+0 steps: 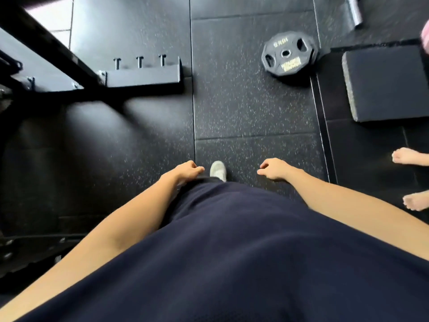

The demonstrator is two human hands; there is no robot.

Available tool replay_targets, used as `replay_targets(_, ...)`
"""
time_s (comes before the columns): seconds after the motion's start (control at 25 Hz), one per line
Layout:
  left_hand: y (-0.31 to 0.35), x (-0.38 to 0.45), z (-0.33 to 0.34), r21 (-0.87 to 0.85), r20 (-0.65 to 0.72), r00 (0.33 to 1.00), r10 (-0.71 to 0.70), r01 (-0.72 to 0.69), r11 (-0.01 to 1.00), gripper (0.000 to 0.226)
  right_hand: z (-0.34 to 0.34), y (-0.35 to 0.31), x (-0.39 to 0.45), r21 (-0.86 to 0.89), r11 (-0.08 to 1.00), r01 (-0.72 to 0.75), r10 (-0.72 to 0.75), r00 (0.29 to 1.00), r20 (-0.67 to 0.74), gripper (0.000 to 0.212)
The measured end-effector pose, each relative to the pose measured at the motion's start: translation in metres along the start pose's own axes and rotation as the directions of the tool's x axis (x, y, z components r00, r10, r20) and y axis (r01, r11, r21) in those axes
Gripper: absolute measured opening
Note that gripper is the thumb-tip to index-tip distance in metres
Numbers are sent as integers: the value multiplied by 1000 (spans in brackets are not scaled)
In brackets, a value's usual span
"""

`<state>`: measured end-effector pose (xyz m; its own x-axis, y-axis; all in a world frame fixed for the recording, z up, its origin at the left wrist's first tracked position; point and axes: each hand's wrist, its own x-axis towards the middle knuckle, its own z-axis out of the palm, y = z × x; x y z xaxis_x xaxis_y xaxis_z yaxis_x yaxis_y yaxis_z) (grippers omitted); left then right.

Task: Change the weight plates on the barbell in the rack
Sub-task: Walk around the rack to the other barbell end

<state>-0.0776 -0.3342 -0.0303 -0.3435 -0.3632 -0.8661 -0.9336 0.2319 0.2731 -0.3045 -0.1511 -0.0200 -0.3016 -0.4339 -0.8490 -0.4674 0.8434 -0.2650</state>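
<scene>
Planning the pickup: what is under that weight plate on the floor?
The weight plate lies flat on speckled rubber floor tiles, its right edge at a black floor strip. Whatever is directly beneath it is covered. Both hands hold nothing.

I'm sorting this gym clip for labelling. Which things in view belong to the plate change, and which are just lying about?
Belongs to the job:
- black round rubber weight plate flat on the floor
- black steel rack base
- left hand and right hand, both empty

Just lying about:
- black rectangular foam pad
- grey metal cylinder
- someone's bare feet
</scene>
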Motion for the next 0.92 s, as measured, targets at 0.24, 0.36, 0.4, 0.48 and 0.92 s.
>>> replay_targets(0.24,88,77,-146,-10,-25,998,56,-56,998,49,-143,-53,89,80,997,-8,15,995,-97,40)
replay_targets(0.36,130,124,-196,-3,18,999,33,-33,999,47,-208,-77,142,87,996,1,6,997,-78,41)
replay_targets(0.4,147,141,-214,1,26,999,31,-31,1000,46,-231,-86,162,90,996,6,1,997,-74,41)
replay_targets(0.48,181,173,-258,27,10,1000,7,-7,1000,39,-289,-104,200,76,997,17,-10,997,-79,40)
replay_targets(0.92,299,322,-466,-104,-79,996,-35,27,994,46,-547,-211,354,-83,995,50,-49,999,17,44)
